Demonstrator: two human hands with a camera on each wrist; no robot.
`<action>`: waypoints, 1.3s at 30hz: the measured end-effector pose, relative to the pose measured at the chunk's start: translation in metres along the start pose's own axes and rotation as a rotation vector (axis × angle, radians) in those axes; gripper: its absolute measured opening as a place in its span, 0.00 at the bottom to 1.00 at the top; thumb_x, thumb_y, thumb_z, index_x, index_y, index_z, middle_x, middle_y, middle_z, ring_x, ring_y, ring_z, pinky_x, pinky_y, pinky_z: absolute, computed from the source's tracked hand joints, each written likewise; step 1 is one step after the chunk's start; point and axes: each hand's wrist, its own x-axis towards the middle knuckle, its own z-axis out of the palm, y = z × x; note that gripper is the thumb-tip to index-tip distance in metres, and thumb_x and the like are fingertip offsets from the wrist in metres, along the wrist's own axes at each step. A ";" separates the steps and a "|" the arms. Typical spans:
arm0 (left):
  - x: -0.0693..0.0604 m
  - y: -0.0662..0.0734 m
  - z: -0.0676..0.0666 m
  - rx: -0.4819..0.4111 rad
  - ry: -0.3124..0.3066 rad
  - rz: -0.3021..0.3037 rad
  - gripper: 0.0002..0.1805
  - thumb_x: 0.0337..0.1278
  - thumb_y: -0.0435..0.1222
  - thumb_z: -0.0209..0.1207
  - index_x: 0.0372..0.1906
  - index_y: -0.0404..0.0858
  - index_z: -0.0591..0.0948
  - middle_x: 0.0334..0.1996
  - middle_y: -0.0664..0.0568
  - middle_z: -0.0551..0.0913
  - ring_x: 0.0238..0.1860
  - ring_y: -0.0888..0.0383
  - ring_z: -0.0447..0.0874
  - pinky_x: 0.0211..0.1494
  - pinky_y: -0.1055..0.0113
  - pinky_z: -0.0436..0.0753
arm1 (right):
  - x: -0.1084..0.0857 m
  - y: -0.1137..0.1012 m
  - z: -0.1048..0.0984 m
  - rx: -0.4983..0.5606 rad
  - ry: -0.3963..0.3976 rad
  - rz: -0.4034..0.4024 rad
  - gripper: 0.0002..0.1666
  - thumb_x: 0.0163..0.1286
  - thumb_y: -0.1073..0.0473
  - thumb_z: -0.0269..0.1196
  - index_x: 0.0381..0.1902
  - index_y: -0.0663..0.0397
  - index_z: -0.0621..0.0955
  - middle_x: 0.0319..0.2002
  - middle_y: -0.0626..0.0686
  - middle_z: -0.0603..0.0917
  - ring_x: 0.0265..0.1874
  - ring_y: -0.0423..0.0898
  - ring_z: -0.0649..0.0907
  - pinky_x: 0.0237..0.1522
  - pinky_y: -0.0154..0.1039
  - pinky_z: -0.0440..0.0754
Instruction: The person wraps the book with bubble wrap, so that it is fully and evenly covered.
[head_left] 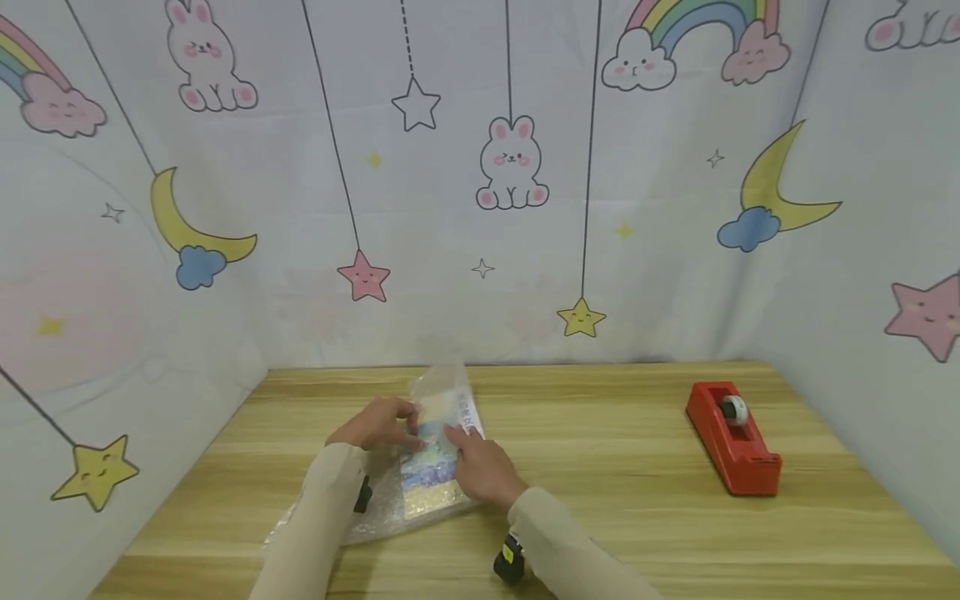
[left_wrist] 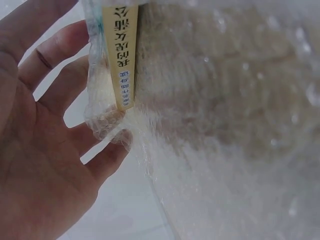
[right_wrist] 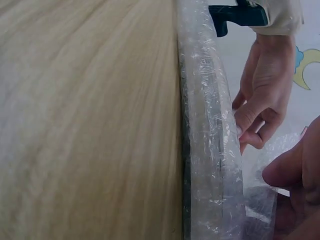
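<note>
A book with a yellow, blue and purple cover (head_left: 427,475) lies on the table in clear bubble wrap (head_left: 375,517). Its yellow spine (left_wrist: 122,55), printed with Chinese characters, shows through the film in the left wrist view. My left hand (head_left: 382,423) is over the book's left part, its loosely bent fingers touching the wrap. From the right, my right hand (head_left: 483,467) pinches the bubble wrap at the book's edge, thumb above and fingers beneath the film (right_wrist: 260,210). The right wrist view shows the wrapped book edge-on, with the left hand (right_wrist: 265,95) beyond it.
A red tape dispenser (head_left: 735,442) with a roll of tape (head_left: 735,410) stands at the right of the wooden table (head_left: 600,467). Behind and at both sides hangs a white printed curtain (head_left: 450,208). Loose wrap extends to the left of the book and beyond its far end.
</note>
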 end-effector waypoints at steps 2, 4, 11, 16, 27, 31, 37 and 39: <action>0.000 -0.001 0.000 0.010 0.005 -0.015 0.13 0.52 0.44 0.73 0.28 0.44 0.80 0.65 0.39 0.79 0.42 0.55 0.76 0.37 0.65 0.72 | 0.001 -0.001 0.000 -0.010 -0.026 -0.002 0.29 0.76 0.65 0.44 0.73 0.57 0.68 0.74 0.63 0.68 0.75 0.64 0.66 0.73 0.60 0.66; 0.000 -0.002 0.000 0.020 0.004 -0.029 0.12 0.52 0.45 0.73 0.29 0.44 0.81 0.66 0.38 0.78 0.52 0.51 0.80 0.43 0.62 0.76 | 0.001 0.000 -0.001 0.001 -0.069 -0.001 0.30 0.77 0.64 0.43 0.74 0.59 0.66 0.75 0.64 0.66 0.77 0.64 0.63 0.75 0.60 0.63; -0.003 -0.001 0.002 0.006 0.006 -0.065 0.14 0.50 0.47 0.74 0.36 0.43 0.86 0.62 0.38 0.81 0.62 0.39 0.79 0.59 0.46 0.82 | 0.004 0.009 -0.020 0.173 -0.293 0.052 0.30 0.77 0.62 0.42 0.74 0.59 0.66 0.79 0.58 0.59 0.81 0.56 0.55 0.81 0.54 0.51; -0.004 -0.002 0.002 0.008 0.009 -0.065 0.14 0.50 0.46 0.74 0.36 0.42 0.87 0.59 0.40 0.83 0.61 0.40 0.80 0.59 0.45 0.82 | 0.006 0.011 -0.025 -0.028 -0.283 -0.046 0.29 0.74 0.67 0.48 0.71 0.56 0.72 0.76 0.58 0.66 0.77 0.56 0.64 0.79 0.52 0.59; 0.002 -0.003 0.008 -0.021 0.006 -0.057 0.14 0.50 0.45 0.74 0.38 0.42 0.85 0.58 0.41 0.84 0.63 0.39 0.79 0.62 0.44 0.79 | 0.011 0.012 -0.007 -0.345 -0.209 -0.078 0.44 0.57 0.70 0.66 0.72 0.49 0.69 0.82 0.51 0.53 0.70 0.49 0.75 0.65 0.58 0.70; 0.001 -0.004 0.007 -0.013 0.019 -0.060 0.14 0.51 0.45 0.73 0.38 0.43 0.83 0.59 0.42 0.83 0.63 0.41 0.79 0.62 0.45 0.79 | 0.010 0.008 -0.007 -0.330 -0.219 -0.074 0.50 0.57 0.71 0.65 0.76 0.47 0.63 0.81 0.48 0.54 0.78 0.48 0.64 0.72 0.61 0.63; -0.005 -0.001 0.004 -0.015 0.034 -0.065 0.16 0.51 0.44 0.74 0.41 0.44 0.81 0.58 0.45 0.85 0.65 0.43 0.78 0.64 0.44 0.78 | 0.012 0.006 -0.005 -0.338 -0.228 -0.085 0.53 0.58 0.72 0.62 0.79 0.39 0.58 0.81 0.47 0.56 0.77 0.49 0.64 0.72 0.61 0.62; -0.005 0.000 0.003 0.001 0.041 -0.074 0.19 0.50 0.45 0.74 0.45 0.44 0.82 0.59 0.44 0.84 0.65 0.42 0.78 0.65 0.44 0.77 | 0.013 0.006 -0.004 -0.370 -0.236 -0.088 0.53 0.59 0.71 0.61 0.79 0.35 0.58 0.81 0.46 0.54 0.78 0.49 0.62 0.70 0.60 0.63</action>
